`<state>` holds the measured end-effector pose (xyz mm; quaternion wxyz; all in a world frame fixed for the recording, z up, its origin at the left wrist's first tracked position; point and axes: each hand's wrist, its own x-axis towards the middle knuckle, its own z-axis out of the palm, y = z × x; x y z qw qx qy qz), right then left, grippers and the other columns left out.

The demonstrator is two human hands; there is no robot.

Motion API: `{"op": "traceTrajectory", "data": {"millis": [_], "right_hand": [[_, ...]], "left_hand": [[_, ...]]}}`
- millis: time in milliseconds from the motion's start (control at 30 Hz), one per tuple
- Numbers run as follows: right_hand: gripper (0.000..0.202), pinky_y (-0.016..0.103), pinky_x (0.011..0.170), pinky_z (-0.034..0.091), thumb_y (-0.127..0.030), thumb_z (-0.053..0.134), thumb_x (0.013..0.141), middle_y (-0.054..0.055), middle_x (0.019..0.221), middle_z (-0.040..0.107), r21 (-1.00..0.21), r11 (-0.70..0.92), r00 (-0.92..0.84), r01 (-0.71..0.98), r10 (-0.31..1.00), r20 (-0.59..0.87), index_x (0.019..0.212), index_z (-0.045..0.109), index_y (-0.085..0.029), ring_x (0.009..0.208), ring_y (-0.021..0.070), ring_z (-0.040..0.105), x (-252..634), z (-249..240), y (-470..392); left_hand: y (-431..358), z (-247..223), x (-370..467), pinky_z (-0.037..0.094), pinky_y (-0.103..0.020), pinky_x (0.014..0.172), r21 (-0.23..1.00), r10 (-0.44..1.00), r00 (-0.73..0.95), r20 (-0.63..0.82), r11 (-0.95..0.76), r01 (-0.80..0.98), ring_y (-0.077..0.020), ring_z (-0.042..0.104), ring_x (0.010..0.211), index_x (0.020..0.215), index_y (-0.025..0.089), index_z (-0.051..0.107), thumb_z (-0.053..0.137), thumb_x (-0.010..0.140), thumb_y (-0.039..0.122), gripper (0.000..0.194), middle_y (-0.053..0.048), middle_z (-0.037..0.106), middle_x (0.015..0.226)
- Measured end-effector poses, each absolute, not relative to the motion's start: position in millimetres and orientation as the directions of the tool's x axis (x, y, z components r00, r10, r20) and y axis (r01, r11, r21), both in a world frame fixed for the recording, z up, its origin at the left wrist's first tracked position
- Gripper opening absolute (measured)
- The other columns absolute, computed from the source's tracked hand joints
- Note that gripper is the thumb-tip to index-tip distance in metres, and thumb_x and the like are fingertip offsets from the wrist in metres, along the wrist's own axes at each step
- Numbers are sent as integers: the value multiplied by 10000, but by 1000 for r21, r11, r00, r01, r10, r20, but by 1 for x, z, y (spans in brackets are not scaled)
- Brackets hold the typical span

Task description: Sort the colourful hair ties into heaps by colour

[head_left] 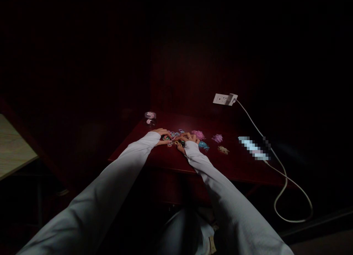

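A mixed pile of small coloured hair ties (173, 135) lies on the dark red table between my hands. My left hand (162, 134) rests at the pile's left edge, its index finger and thumb apart around some of the ties. Over the right side of the pile is my right hand (190, 138), fingers spread and thumb apart. A yellow hair tie (177, 142) lies by its fingertips. Just beyond and beside that hand are a pink bunch of bands (198, 134) and a blue bunch (204, 146), the blue one partly covered.
A clear round jar (150, 119) with pink pieces stands at the table's back left. Purple bands (217, 138) and cream bands (223, 149) lie to the right. A pixelated, phone-like device (253, 148) lies farther right, its white cable (285, 179) running to a wall socket (220, 99).
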<state>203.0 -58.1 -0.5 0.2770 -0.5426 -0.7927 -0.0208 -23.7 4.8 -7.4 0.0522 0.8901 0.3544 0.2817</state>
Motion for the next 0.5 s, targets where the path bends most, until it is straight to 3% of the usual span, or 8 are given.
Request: {"op": "traceTrajectory", "data": {"millis": [500], "right_hand": [[249, 366, 902, 276, -385, 600, 935, 31, 1259, 601, -194, 477, -348, 857, 815, 464, 1146, 732, -381, 1084, 242, 419, 201, 2, -63]], "left_hand": [[-2, -3, -27, 452, -297, 829, 309, 656, 610, 444, -752, 582, -191, 577, 874, 1051, 241, 707, 661, 827, 363, 260, -10, 624, 867]]}}
